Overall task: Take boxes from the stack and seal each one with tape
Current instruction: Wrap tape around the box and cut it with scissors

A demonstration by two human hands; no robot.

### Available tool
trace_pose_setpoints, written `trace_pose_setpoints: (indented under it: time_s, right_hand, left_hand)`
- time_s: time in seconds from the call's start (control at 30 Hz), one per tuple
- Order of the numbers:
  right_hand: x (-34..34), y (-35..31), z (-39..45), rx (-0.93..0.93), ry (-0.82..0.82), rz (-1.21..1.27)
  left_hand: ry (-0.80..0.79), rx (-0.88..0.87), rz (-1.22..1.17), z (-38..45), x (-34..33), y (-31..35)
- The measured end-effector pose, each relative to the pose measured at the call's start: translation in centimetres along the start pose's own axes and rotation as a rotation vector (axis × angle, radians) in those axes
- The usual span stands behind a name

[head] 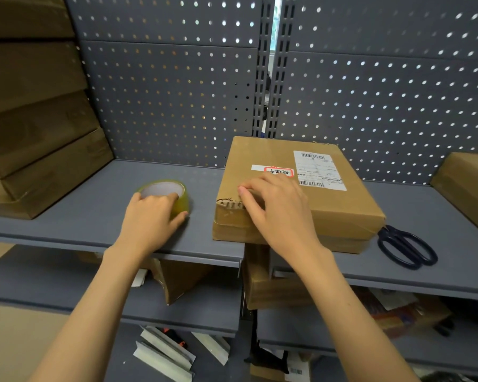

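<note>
My left hand (152, 213) curls around the one glossy yellowish tape roll (167, 195) at centre frame. My right hand (273, 205) presses flat, fingers straight, on the single square cardboard box (295, 194). Four cardboard boxes (36, 111) stack upper left; one pair of dark scissors (406, 246) lies right.

dim, even light | backlit pegboard (384, 86) holes | wide-angle edge warp

On the shelf (94, 216), tape roll (167, 195) lies left of box (301, 205), scissors (406, 248) right.
</note>
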State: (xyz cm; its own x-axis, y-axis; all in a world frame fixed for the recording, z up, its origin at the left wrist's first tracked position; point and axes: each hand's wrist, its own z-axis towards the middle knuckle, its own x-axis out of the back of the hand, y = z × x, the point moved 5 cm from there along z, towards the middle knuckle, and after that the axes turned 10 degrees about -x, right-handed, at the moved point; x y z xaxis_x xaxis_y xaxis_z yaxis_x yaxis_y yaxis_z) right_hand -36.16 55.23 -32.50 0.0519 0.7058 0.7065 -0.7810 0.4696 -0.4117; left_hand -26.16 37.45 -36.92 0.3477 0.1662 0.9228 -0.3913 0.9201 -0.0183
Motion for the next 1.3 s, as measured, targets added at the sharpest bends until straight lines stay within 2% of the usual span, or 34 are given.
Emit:
trace_pose_setpoints:
  time_s: [0.13, 0.33, 0.5, 0.63, 0.77, 1.13, 1.3]
  right_hand:
    - [0.3, -0.1, 0.3, -0.017, -0.026, 0.076]
    - [1.3, -2.1, 1.4, -0.013, -0.106, 0.44]
    - [2.4, -4.3, 2.4, -0.031, -0.236, 0.727]
    - [2.1, -4.8, 2.4, -0.02, -0.35, 0.808]
    - [1.6, -4.6, 1.9, -0.024, -0.374, 0.823]
    - [2.7, -4.6, 0.6, 0.05, -0.325, 0.952]
    - [2.9, -4.5, 0.2, 0.095, -0.275, 0.858]
  left_hand:
    - [0.18, 0.066, -0.261, -0.2, 2.0, -0.2]
    - [0.443, 0.056, -0.827, -0.9, 7.3, 0.8]
    - [0.446, 0.018, -1.167, -2.7, 10.0, 4.0]
    - [0.406, 0.0, -1.25, -3.5, 10.3, 5.4]
    - [0.376, -0.003, -1.262, -3.9, 10.2, 6.0]
    - [0.314, -0.016, -1.244, -4.4, 9.4, 7.1]
    - [0.316, 0.009, -1.199, -4.3, 9.4, 7.4]
